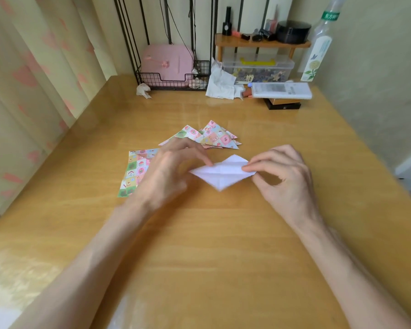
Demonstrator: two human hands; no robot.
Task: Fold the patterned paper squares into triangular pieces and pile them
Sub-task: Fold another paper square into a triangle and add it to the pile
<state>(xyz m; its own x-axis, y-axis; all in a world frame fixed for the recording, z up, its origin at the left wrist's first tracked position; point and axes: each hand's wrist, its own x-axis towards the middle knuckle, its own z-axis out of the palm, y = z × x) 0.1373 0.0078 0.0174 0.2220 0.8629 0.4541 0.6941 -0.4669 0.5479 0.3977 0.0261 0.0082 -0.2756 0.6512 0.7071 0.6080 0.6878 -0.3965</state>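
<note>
White-side-up paper sheet (220,173), creased and turned to a diamond, lying on the wooden table (199,245) at centre, pinned at two opposite corners. Left hand (169,172) at the sheet's left corner, fingertips pressed on the paper, somewhat blurred; grip narrow, on the sheet itself. Right hand (280,172) at the sheet's right corner, thumb and forefinger pinched closed on that corner. Stack of unfolded patterned squares (134,173) just left of the sheet, its right edge hidden under the left hand. Pile of folded patterned triangles (211,135) just beyond the sheet, overlapping one another, near edge partly covered by the left fingers. Well beyond the sheet, along the table's far edge: black wire basket (173,79) holding a pink case (166,61); crumpled tissue (143,90) beside the basket; loose white paper (221,83); clear plastic storage box (258,70) with a yellow handle, under a small wooden shelf (261,42) bearing dark cosmetic items. Far right of the sheet: tall clear bottle (318,48) with a flower label, and a white packet (281,90) resting on a dark flat box (284,104). Curtain (33,79) with pink motifs well left of the sheet. Both forearms bare, crossing the near table toward the sheet.
</note>
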